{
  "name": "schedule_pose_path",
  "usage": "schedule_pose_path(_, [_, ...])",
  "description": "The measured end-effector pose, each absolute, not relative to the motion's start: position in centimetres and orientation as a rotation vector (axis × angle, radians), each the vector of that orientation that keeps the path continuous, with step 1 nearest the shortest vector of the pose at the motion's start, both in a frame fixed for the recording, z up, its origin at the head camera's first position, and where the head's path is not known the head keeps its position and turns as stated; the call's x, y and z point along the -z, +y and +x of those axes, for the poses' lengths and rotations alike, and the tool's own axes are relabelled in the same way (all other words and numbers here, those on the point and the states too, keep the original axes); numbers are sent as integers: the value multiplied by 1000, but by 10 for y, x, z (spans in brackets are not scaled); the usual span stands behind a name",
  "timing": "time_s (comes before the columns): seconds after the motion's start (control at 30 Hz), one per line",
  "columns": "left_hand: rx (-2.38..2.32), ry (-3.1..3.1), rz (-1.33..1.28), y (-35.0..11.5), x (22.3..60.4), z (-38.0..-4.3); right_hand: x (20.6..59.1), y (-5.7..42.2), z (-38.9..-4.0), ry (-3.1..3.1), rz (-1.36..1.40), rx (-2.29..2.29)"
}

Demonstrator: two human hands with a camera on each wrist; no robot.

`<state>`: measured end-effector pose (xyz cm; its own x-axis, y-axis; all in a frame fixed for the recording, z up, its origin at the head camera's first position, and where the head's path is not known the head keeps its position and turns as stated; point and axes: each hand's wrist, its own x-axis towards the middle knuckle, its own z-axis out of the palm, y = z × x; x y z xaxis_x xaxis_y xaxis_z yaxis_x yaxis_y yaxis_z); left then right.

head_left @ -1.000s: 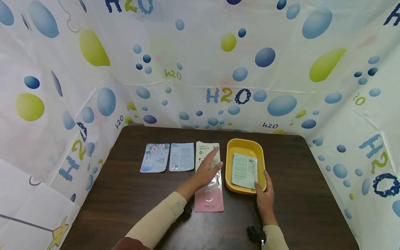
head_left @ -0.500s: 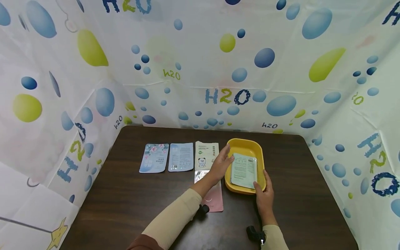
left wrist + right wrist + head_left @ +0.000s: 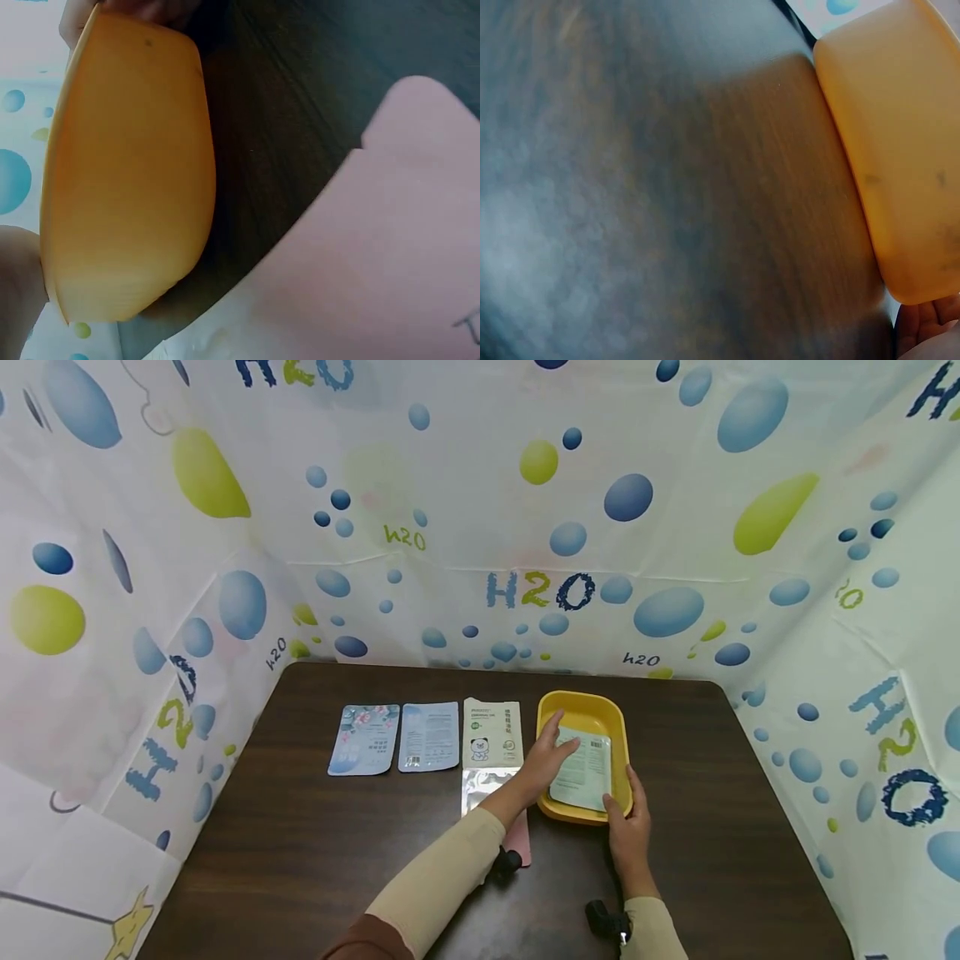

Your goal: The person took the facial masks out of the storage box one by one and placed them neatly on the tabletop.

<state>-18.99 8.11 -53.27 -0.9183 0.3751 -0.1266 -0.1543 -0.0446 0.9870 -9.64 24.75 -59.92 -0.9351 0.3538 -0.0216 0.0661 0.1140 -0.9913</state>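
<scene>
A yellow plastic tray [image 3: 588, 708] sits on the table with pale green sachets [image 3: 585, 781], seemingly a small stack, lying in it. My right hand [image 3: 630, 839] holds the tray at its front right corner, thumb over the rim and fingers along the outer wall. My left hand [image 3: 542, 767] is over the tray's left side with fingers extended, overlapping the sachets' left edge in the head view. The tray's side wall [image 3: 135, 165] fills much of the left wrist view. In the right wrist view, the fingers [image 3: 928, 319] show at the tray's lower end.
Left of the tray lies a long sachet [image 3: 491, 735], green, silver and pink, partly under my left forearm. Two blue sachets, one flowered [image 3: 365, 739] and one printed with text [image 3: 429, 737], lie farther left. A patterned curtain [image 3: 450, 510] surrounds the dark table [image 3: 315, 860].
My left hand has moved right, from above the long sachet to the tray's left side. The right hand stays on the tray. The head view has shifted slightly.
</scene>
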Motion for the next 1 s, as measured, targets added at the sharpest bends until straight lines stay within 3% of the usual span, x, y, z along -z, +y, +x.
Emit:
schedule_pose_path(0.47, [-1964,1789,48,89,534,-199,607,248,-97,-2203,-399,-1838])
schedule_pose_path(1.0, [-1899,1821,190,84,533,-198,608,248,-98,-2165,-371,-1868])
